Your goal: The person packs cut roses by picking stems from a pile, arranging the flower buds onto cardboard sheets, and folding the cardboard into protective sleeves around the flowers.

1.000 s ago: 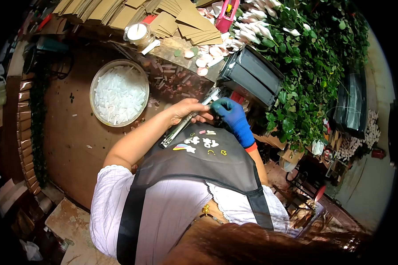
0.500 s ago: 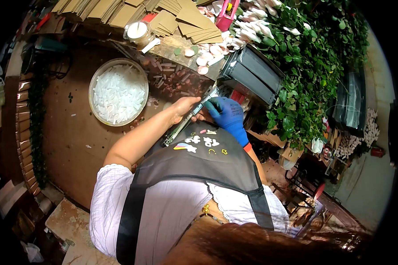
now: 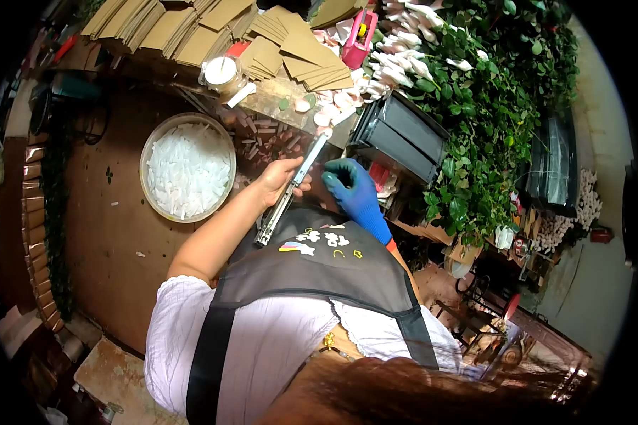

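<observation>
A long metal rail-like tool (image 3: 291, 190) slants upward in front of the dark apron (image 3: 319, 273). My bare left hand (image 3: 283, 183) is wrapped round its middle, with the thumb on top. My right hand (image 3: 347, 185), in a blue glove with darker fingertips, is just right of the tool and apart from it. Its fingers are curled toward the thumb, and whatever may lie between them is too small to tell. Past the tool's upper end are pale petals (image 3: 324, 117) on the wooden table edge (image 3: 280, 110).
A round tub (image 3: 188, 167) of white pieces stands at the left. Beyond are cardboard sheets (image 3: 266, 53), a jar (image 3: 220, 73) and a pink tape dispenser (image 3: 359, 40). Black trays (image 3: 402, 136) and leafy stems (image 3: 482, 127) are at the right.
My right hand has moved away from the tool, slightly down and left. The tool has turned more upright in my left hand. The whole view has shifted slightly.
</observation>
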Action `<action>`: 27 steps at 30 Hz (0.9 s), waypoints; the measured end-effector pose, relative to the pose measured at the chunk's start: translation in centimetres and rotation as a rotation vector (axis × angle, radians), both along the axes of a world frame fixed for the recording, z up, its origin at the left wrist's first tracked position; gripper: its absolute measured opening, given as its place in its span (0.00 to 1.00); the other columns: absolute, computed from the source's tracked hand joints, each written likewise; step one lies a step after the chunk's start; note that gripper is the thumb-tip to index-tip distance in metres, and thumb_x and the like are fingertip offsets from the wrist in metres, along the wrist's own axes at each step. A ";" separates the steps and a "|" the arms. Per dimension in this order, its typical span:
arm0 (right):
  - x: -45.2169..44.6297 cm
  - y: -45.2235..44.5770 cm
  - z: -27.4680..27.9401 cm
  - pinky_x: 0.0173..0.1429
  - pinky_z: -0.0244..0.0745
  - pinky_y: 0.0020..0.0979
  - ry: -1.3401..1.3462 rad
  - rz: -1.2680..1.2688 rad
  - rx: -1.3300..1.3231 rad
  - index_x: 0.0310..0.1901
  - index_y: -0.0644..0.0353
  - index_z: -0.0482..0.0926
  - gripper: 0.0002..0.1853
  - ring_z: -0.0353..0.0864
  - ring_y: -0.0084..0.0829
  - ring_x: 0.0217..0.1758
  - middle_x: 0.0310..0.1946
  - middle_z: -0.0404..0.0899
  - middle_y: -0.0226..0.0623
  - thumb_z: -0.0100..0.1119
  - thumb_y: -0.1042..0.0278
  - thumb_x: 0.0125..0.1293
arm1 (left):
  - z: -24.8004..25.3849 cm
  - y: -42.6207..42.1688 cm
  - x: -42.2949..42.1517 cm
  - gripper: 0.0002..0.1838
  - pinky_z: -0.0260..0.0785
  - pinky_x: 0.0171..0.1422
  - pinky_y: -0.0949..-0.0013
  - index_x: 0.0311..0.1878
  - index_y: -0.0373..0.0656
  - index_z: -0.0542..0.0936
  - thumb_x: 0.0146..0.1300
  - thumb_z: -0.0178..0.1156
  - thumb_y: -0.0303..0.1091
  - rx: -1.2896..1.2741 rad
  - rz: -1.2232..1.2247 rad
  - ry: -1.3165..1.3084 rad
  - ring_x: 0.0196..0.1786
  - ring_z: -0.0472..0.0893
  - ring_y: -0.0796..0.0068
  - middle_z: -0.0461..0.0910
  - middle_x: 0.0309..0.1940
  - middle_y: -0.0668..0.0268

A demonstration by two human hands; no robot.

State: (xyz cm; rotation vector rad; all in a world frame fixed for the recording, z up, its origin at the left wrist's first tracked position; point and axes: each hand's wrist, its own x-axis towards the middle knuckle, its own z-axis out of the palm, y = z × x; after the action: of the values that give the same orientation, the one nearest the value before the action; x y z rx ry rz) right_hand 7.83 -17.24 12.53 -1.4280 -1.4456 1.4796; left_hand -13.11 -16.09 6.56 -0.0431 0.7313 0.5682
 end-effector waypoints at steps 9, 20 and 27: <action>-3.2 -0.2 0.7 0.70 0.69 0.41 -0.210 0.480 0.183 0.70 0.62 0.66 0.44 0.75 0.45 0.66 0.63 0.73 0.53 0.74 0.54 0.55 | 1.8 8.7 -1.2 0.16 0.68 0.30 0.75 0.51 0.35 0.74 0.78 0.48 0.41 0.071 0.343 -0.434 0.27 0.64 0.76 0.63 0.25 0.68; -4.9 3.0 9.7 0.61 0.78 0.31 0.739 -0.313 -0.314 0.71 0.66 0.67 0.28 0.82 0.27 0.57 0.58 0.80 0.41 0.56 0.59 0.77 | 5.0 6.6 2.5 0.20 0.69 0.33 0.69 0.53 0.44 0.75 0.78 0.44 0.50 0.404 0.026 0.049 0.30 0.77 0.72 0.78 0.30 0.65; -0.5 1.1 11.0 0.70 0.73 0.33 0.524 -0.208 0.236 0.75 0.66 0.62 0.32 0.79 0.31 0.64 0.64 0.76 0.44 0.59 0.66 0.74 | 4.7 3.2 4.0 0.20 0.53 0.19 0.80 0.48 0.45 0.75 0.78 0.49 0.54 0.817 -0.183 0.212 0.15 0.65 0.85 0.76 0.23 0.68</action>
State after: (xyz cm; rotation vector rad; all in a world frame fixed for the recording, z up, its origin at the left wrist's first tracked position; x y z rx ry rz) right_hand 7.30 -16.10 23.55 -0.9238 -1.0667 1.3650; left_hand -9.06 -12.85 11.26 0.8437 0.6530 0.6655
